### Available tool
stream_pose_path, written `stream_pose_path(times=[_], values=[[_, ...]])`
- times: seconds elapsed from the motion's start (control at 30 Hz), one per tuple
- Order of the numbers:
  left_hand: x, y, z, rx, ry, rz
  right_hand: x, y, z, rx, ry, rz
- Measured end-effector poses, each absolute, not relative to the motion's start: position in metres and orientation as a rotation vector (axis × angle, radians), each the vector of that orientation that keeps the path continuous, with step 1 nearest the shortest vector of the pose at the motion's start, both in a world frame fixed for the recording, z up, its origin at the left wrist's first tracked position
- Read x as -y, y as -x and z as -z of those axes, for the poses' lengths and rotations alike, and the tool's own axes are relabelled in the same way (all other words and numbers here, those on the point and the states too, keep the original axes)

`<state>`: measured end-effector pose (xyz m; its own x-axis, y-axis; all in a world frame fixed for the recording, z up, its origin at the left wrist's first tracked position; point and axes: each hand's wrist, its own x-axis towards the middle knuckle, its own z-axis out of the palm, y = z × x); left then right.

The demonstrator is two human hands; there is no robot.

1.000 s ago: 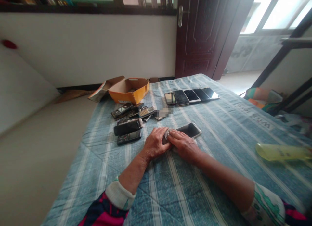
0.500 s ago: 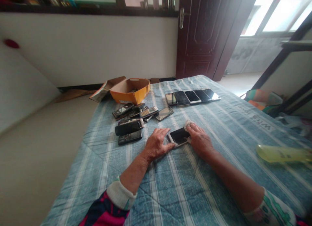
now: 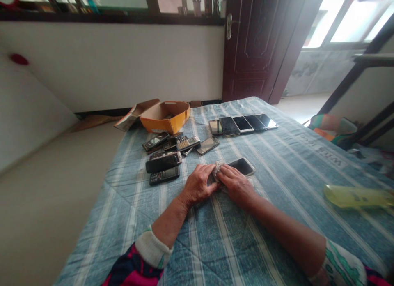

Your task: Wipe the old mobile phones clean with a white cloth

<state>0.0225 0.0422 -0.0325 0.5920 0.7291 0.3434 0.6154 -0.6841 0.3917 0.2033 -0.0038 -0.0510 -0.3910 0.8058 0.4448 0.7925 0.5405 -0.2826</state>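
Note:
A smartphone [image 3: 243, 166] with a dark screen and pale frame lies flat on the striped bedspread [image 3: 197, 236]. My left hand [image 3: 199, 183] grips its left end between thumb and fingers. Under the fingers of my right hand [image 3: 235, 183] is a crumpled whitish cloth [image 3: 217, 167], pressed on the left part of the screen. Both hands nearly touch and cover that end of the phone. Just left of my left hand rests a black keypad phone [image 3: 164, 175], with a dark phone [image 3: 163, 162] behind it.
Several old phones [image 3: 188, 142] are piled at the left, near an open orange box [image 3: 166, 121]. A touchscreen phone [image 3: 208, 145] lies beside the pile. Farther back, several smartphones [image 3: 243, 124] form a row. A yellow translucent sleeve [image 3: 353, 195] lies at the right.
My right hand has slid the cloth leftward, from the phone's right end to its left end beside my left hand. The right part of the screen is now uncovered. My left hand stays in place.

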Motion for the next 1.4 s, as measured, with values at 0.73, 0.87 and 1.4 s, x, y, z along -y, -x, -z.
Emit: stream_pose_path(times=[0.73, 0.87, 1.4], values=[[-0.041, -0.023, 0.034, -1.108, -2.576, -0.723, 0.008, -0.214, 0.054, 2.162, 1.465, -0.003], [-0.041, -0.022, 0.034, -1.073, -2.543, -0.729, 0.008, -0.201, 0.050, 2.247, 1.249, -0.067], [-0.041, -0.018, 0.037, -1.082, -2.476, -0.759, 0.009, -0.196, 0.050, 2.239, 1.202, -0.185]])
